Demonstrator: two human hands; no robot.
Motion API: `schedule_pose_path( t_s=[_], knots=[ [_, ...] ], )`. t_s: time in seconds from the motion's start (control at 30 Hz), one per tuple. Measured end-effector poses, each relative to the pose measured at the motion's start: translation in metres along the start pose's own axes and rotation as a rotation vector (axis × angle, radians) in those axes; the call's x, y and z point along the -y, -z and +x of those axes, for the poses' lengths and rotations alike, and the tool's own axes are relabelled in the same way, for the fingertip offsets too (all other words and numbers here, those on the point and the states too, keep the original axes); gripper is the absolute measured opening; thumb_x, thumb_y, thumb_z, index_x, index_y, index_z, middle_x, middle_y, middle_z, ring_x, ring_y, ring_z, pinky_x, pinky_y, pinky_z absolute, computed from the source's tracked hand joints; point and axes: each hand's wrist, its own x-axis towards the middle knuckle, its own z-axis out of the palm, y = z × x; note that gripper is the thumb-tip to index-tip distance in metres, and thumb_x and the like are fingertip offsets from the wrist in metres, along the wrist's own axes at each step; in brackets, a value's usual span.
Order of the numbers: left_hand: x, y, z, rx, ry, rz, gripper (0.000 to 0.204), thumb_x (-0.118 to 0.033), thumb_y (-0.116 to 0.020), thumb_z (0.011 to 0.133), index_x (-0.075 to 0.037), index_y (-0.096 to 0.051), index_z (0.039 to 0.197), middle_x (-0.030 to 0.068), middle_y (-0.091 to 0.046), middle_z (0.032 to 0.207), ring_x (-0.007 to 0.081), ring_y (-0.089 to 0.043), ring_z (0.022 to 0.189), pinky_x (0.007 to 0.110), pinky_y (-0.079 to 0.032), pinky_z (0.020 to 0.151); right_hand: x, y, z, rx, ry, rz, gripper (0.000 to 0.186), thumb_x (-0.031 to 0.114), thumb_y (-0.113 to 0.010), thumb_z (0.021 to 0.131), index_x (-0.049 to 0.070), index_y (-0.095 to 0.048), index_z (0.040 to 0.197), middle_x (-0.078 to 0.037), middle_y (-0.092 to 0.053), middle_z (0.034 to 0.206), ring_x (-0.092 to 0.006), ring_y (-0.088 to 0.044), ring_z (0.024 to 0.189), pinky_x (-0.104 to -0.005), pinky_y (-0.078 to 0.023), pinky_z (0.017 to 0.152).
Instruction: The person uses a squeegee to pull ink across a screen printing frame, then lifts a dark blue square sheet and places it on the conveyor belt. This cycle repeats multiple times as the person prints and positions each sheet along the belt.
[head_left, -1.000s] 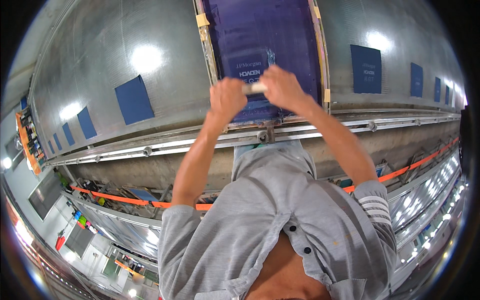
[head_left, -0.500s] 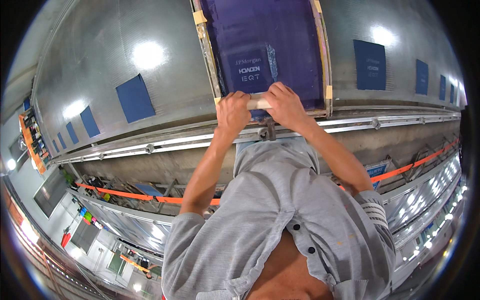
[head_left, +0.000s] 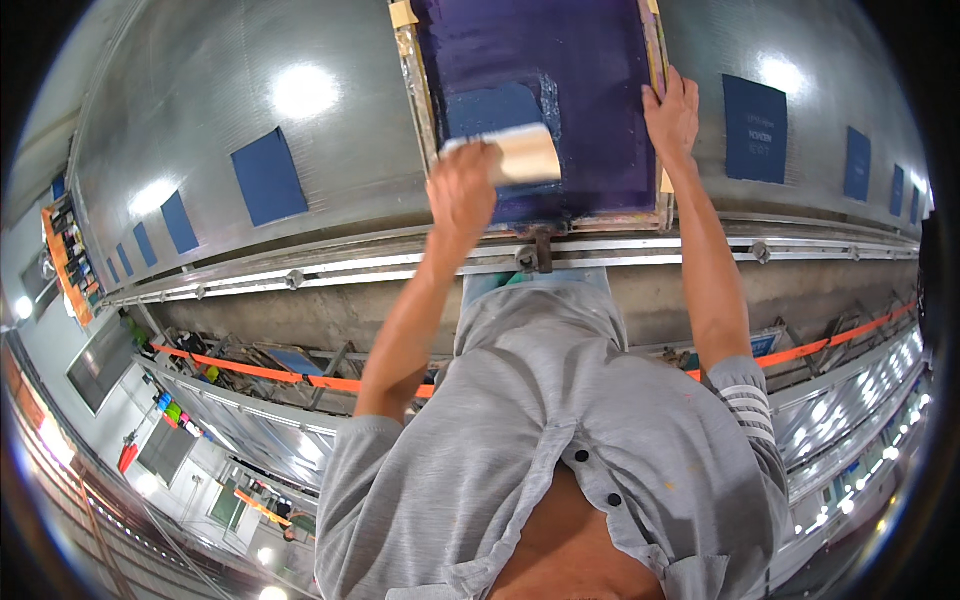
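My left hand [head_left: 464, 188], slightly blurred, is closed on the left end of a pale wooden squeegee [head_left: 528, 157]. The squeegee is tilted over the near part of a purple-meshed printing screen [head_left: 600, 130]. Behind it, a blue rectangle [head_left: 495, 108] shows on the mesh, with a wet streak of ink [head_left: 550, 100] at its right side. My right hand [head_left: 673, 118] grips the right side of the screen's frame, fingers wrapped over the edge. The squeegee's lower edge and whether it touches the mesh cannot be made out.
Blue fabric pieces lie in a row on the grey table, such as one on the left [head_left: 269, 177] and a printed one on the right [head_left: 755, 129]. A metal rail [head_left: 370, 262] runs along the near edge. An orange strip [head_left: 240, 369] crosses behind me.
My right hand has left the squeegee and moved right onto the screen frame. My left hand has tilted the squeegee and swung it to the left. The rectangle on the mesh looks lighter blue.
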Motion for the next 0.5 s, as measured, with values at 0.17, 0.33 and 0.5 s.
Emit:
schedule_pose_path(
  t_s=[0.17,0.33,0.5],
  knots=[
    [-0.019,-0.005,-0.067,-0.037,0.032,-0.054,0.040,0.008,-0.059,0.069,-0.003,-0.068,0.107,0.0116,-0.069,0.111,0.0305,-0.066,0.107,0.043,-0.052,0.088,0.009,0.022,0.012,0.048,0.025,0.004,0.053,0.022,-0.074,0.084,0.006,-0.057,0.131,-0.018,-0.059,0.120,-0.0359,-0.059,0.113,-0.0466,-0.050,0.095],
    [0.010,0.021,-0.058,-0.093,0.017,-0.180,0.036,0.006,-0.063,0.067,-0.005,-0.068,0.101,0.0111,-0.071,0.105,0.0305,-0.067,0.104,0.044,-0.053,0.089,0.046,0.048,0.026,-0.083,0.143,0.099,0.047,0.017,-0.073,0.084,0.005,-0.059,0.127,-0.017,-0.059,0.117,-0.0364,-0.058,0.110,-0.0463,-0.049,0.093],
    [0.145,0.080,-0.105,-0.027,0.079,-0.031,0.030,0.001,-0.065,0.067,-0.008,-0.069,0.095,0.0121,-0.070,0.096,0.0330,-0.067,0.092,0.044,-0.055,0.076,0.196,-0.006,-0.030,-0.073,0.201,0.042,0.035,0.018,-0.074,0.080,0.006,-0.061,0.109,-0.016,-0.058,0.106,-0.0375,-0.055,0.103,-0.0489,-0.048,0.087]
  ],
)
